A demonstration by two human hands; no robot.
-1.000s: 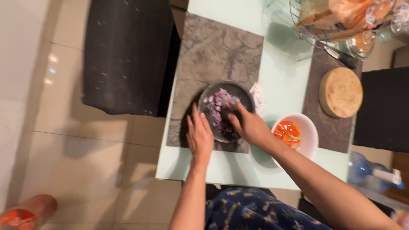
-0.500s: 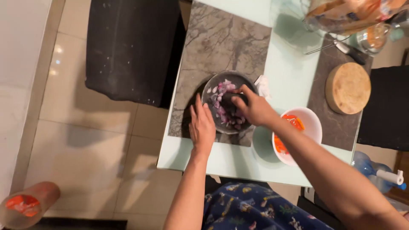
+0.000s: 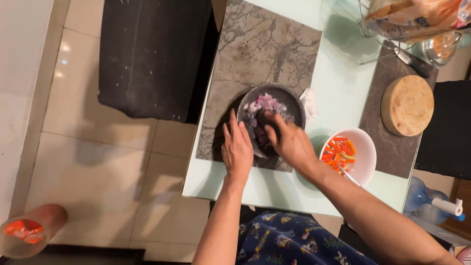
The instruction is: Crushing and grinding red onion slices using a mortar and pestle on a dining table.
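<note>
Glass table (image 3: 338,83): your left hand (image 3: 237,149) lies flat, steadying the mortar (image 3: 272,120) at nine o'clock; right hand (image 3: 289,142) grips the pestle (image 3: 265,118), grinding onion (image 3: 265,104).

A pale green table (image 3: 338,93) stands on a shiny floor (image 3: 113,167) of big cream tiles. A black chair (image 3: 147,54) sits at ten o'clock (light spots shine on the tiles beside it).
</note>
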